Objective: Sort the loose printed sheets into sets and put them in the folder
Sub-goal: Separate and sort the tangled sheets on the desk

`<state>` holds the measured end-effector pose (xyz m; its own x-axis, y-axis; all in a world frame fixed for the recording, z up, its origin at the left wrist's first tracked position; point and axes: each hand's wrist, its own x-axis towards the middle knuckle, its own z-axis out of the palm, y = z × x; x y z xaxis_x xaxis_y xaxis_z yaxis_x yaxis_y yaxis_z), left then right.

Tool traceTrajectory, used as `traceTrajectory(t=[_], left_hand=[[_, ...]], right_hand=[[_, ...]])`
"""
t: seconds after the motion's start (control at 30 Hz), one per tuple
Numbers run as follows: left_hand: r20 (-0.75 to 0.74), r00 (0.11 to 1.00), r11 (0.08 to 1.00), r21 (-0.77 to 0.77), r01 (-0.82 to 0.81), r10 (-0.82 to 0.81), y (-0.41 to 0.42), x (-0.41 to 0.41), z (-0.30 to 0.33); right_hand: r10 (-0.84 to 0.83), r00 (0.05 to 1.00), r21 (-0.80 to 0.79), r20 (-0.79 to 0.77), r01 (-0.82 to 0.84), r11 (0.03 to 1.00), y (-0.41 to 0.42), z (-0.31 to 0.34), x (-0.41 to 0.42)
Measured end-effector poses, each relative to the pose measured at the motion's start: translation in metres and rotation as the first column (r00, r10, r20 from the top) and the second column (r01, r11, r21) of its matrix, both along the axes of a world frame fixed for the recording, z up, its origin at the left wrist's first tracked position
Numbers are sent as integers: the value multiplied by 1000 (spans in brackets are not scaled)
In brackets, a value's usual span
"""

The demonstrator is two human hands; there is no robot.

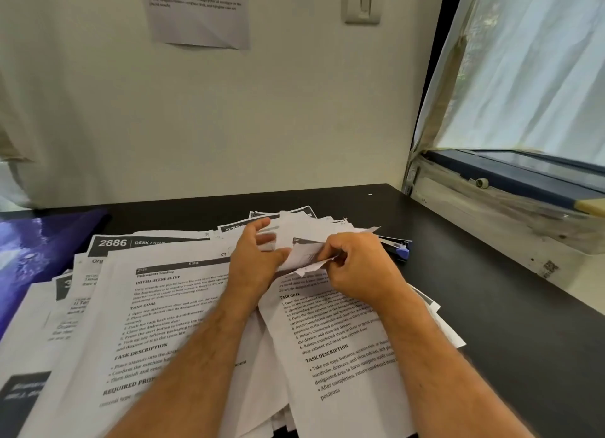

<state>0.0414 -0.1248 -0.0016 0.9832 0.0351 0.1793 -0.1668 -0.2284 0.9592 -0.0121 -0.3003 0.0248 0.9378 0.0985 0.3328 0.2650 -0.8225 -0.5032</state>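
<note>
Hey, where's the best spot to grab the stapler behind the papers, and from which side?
Probably the stapler's blue right end, reached from the right over the bare desk. Its left part is buried under the loose sheets and sits behind the right hand, so only that end is exposed.

Both bare forearms reach forward side by side from the lower edge, hands close together — the left hand (253, 257) with fingers spread and thumb pressed toward the right, the right hand (357, 267) curled in a tight pinching grip — knuckles up, wrists nearly level.
</note>
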Motion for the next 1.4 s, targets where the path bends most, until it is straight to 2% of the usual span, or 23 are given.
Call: traceTrajectory(t=[0.17, 0.23, 0.3, 0.37, 0.43, 0.47, 0.5, 0.53, 0.57, 0.6, 0.63, 0.7, 0.77, 0.83, 0.9, 0.97, 1.1, 1.2, 1.27, 1.3, 1.33, 1.37, 1.4], left_hand=[[50, 984, 983, -52, 174, -171, 2, -11, 7], [87, 964, 965, -62, 256, -250, 5, -11, 9], [127, 942, 946, -48, 320, -312, 6, -13, 10], [142, 962, 971, -8, 237, -234, 5, -15, 9], [184, 983, 997, 71, -24, 10, 4, -6, 4], [250, 964, 952, 260, -162, 96, 5, 0, 2], [283, 955, 834, 501, -230, 93, 7, 6, -1], [243, 968, 695, 687, -214, 58, 8, 11, -4], [158, 987, 586, 796, -153, 43, 8, 15, -7], [70, 997, 528, 845, -84, 45, 7, 16, -9], [6, 999, 515, 857, -31, 49, 5, 16, -11], [-22, 998, 560, 829, -10, 51, 4, 20, -16], [22, 996, 670, 739, -73, 84, 5, 21, -14], [88, 990, 845, 517, -138, 108, 5, 19, -11], [126, 987, 961, 246, -130, 101, 3, 12, -6], [150, 987, 989, 127, -72, 53, 3, 5, -1], [217, 965, 986, 104, 128, -148, 7, 0, 3], [173, 925, 935, -44, 351, -339, 8, -7, 4], [172, 936, 945, -52, 321, -309, 8, -7, 5], [168, 961, 975, -5, 223, -219, 7, -5, 3], [169, 981, 993, 80, 87, -99, 7, -2, 1], [189, 982, 969, 240, -67, 21, 8, 3, -1], [212, 973, 882, 438, -175, 88, 9, 8, -2]], right_hand=[[-71, 995, 175, 63, 59, 983, 1, 1, 1], [-60, 996, 143, 65, 50, 988, 0, 0, 2], [-59, 996, 40, 60, 56, 998, -3, -1, 5], [-71, 997, -1, 34, 71, 997, -6, 0, 4], [-74, 997, 31, 20, 73, 997, -9, -1, 3], [-72, 997, 52, 17, 71, 996, -10, -1, 2], [-69, 998, 71, 10, 68, 995, -11, -1, 1], [-67, 998, 82, -6, 67, 994, -12, 0, 0], [-64, 998, 87, -25, 66, 994, -12, -1, -1], [-61, 997, 90, -40, 65, 994, -13, -1, -1], [-58, 997, 93, -49, 62, 994, -13, -2, -1], [-49, 997, 89, -58, 54, 995, -13, -2, 0], [-39, 997, 80, -68, 45, 996, -12, -3, 0], [-38, 996, 76, -80, 44, 996, -11, -2, 0], [-48, 998, 70, -49, 52, 996, -9, -2, 0], [-64, 998, 80, 11, 63, 995, -7, -1, 1], [-71, 997, 172, -11, 72, 983, -4, 0, 1], [-92, 995, 80, -45, 95, 992, -5, -1, 2], [-91, 993, 28, -70, 93, 995, -8, -2, 2], [-85, 993, 36, -82, 88, 995, -9, -3, 3], [-78, 993, 52, -90, 83, 995, -10, -3, 3], [-75, 993, 63, -93, 81, 995, -11, -3, 3], [-73, 993, 67, -92, 79, 995, -11, -2, 3]])
